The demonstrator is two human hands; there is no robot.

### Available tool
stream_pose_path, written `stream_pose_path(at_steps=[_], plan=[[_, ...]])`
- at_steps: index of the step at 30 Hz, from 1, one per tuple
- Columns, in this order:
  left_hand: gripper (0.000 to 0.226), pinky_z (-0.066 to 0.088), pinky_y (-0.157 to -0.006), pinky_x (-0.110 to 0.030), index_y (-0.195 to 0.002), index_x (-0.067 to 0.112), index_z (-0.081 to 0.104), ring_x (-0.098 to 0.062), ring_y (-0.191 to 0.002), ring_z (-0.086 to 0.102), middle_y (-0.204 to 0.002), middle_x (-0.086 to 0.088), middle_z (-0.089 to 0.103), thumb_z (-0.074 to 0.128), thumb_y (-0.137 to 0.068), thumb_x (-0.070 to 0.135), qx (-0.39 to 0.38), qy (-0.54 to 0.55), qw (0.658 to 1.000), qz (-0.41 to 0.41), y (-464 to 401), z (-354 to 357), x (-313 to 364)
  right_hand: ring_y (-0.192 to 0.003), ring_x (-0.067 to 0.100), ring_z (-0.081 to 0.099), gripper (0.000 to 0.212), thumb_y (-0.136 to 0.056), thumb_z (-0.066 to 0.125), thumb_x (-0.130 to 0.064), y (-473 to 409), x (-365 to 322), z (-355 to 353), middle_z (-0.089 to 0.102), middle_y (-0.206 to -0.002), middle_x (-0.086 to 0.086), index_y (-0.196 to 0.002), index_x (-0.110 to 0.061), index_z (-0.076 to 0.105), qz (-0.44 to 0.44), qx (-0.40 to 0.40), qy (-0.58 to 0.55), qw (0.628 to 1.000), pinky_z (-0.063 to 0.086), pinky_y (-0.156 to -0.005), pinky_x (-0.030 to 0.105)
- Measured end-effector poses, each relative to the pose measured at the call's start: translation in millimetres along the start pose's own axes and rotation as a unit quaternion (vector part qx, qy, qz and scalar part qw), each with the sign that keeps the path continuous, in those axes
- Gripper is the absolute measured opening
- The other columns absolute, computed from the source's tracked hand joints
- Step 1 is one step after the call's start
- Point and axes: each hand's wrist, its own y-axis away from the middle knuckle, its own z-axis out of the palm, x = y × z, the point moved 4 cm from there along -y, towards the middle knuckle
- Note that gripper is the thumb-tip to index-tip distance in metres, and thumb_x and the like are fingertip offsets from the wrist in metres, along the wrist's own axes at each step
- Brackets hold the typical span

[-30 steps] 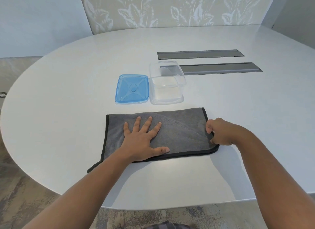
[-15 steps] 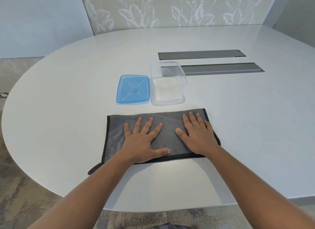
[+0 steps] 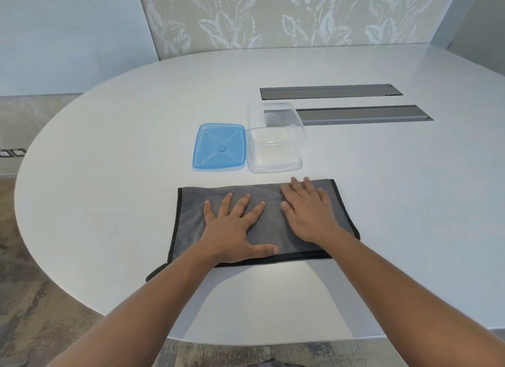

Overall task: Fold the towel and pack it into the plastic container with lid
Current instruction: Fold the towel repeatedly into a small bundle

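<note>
While both hands lie flat on the gray towel (image 3: 240, 202), no grip is closed on anything: the fingers are straight and spread, pressing down on the cloth. The left hand (image 3: 232, 230) sits on the left half of the towel, with its thumb near the towel's front edge. The right hand (image 3: 308, 213) sits on the right half, and its fingertips (image 3: 293, 181) reach the towel's far edge. The two hands are near each other but do not touch.

The towel is folded into a wide shape with a black border. Its long side runs from left to right across the desk (image 3: 109, 175). It lies flat near the front edge of the desk. One small black corner (image 3: 155, 273) sticks out from under the towel at its front left.

Just behind the towel stands the clear plastic container (image 3: 276, 145). It is open on top, and nothing can be seen inside it. The blue lid (image 3: 220, 148) lies flat just to the left of the container, right beside it. Both are close to the towel's far edge but apart from it.

Behind the container, two long gray slots (image 3: 355, 103) are set into the desk. The nearer slot runs partly behind the container. No writing can be read anywhere.

A wall with a pale leaf pattern (image 3: 273, 16) stands behind the desk.
</note>
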Motion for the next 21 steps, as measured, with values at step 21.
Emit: stream_pose_path(at_steps=[21], plan=[[0.080,-0.005,-0.122,-0.062,-0.164,0.034,0.010,-0.026,-0.158,0.001,-0.173,0.004,0.010,0.002,-0.094,0.073,0.091,-0.025,0.994,0.051,-36,2,14,-0.159,0.017,0.003,0.063,-0.106,0.022,-0.051,5,-6,12,0.013,-0.173,-0.007,-0.164,-0.027,0.016,-0.015,-0.009,-0.024,1.000,0.001,-0.126,0.050]])
